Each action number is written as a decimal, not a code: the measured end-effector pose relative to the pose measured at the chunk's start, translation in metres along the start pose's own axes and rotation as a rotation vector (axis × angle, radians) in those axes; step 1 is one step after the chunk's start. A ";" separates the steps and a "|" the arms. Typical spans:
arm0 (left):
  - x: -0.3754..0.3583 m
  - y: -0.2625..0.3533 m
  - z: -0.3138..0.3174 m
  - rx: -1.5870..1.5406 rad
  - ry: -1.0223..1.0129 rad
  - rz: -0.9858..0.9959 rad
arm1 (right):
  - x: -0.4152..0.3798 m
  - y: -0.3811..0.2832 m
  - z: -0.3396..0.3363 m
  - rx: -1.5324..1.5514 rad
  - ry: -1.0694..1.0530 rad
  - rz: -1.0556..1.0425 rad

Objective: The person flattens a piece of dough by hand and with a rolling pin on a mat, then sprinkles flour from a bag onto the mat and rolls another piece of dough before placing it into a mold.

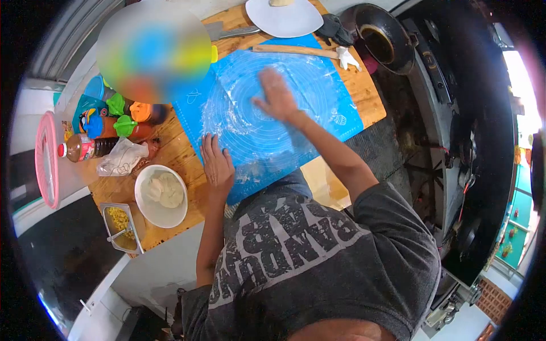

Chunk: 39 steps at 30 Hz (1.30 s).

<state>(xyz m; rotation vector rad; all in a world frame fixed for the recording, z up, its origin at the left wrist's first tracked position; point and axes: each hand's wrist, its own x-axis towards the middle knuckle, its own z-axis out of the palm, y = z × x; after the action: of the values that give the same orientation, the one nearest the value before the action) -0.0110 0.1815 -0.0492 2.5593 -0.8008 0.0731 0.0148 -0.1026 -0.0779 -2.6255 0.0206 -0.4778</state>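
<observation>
A blue mat (pixel 227 122) with printed circles lies on the wooden table, dusted with white flour. My left hand (pixel 217 165) rests flat on the mat's left edge, fingers extended and holding nothing. Over the floured middle of the mat is my right hand (pixel 276 96), palm down and slightly blurred, its thumb apart from the fingers and nothing held. A wooden rolling pin (pixel 296 51) lies across the mat's far edge, with a white cloth (pixel 347 59) by its right end. To the left of my left hand, a white bowl (pixel 149 211) holds pale dough (pixel 168 190).
A metal tray (pixel 119 221) of yellow bits stands at the table's near left corner. Bottles with coloured caps (pixel 115 104) and a plastic bag (pixel 122 157) are on the left. A white plate (pixel 287 20) is at the back; a black wok (pixel 384 42) is at right.
</observation>
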 end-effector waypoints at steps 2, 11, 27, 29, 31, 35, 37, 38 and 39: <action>0.008 0.012 0.006 -0.108 0.028 0.012 | -0.021 -0.042 0.010 0.053 -0.082 -0.172; 0.021 0.023 0.011 -0.563 0.256 0.055 | -0.054 -0.096 0.022 0.039 -0.393 -0.630; -0.005 0.017 -0.025 -0.381 0.288 -0.049 | -0.077 -0.042 -0.026 -0.043 -0.204 -0.241; -0.009 0.023 -0.066 -0.220 0.326 -0.016 | -0.082 -0.057 -0.023 0.060 -0.249 -0.345; -0.024 0.008 -0.095 -0.129 0.402 -0.114 | -0.073 -0.067 -0.020 0.253 -0.236 -0.398; -0.062 -0.060 -0.108 0.378 0.358 -0.341 | -0.033 -0.081 -0.033 0.160 0.040 -0.206; -0.064 -0.080 -0.102 0.357 0.356 -0.398 | -0.029 -0.083 -0.032 0.293 0.040 0.025; -0.061 -0.088 -0.098 0.265 0.380 -0.394 | -0.030 -0.084 -0.033 0.361 0.037 0.141; -0.055 -0.092 -0.099 0.174 0.405 -0.391 | -0.031 -0.082 -0.032 0.396 0.062 0.088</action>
<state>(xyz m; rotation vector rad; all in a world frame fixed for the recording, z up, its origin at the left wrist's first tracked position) 0.0030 0.3210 -0.0081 2.6795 -0.1437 0.5367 -0.0311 -0.0407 -0.0245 -2.2126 0.0553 -0.4775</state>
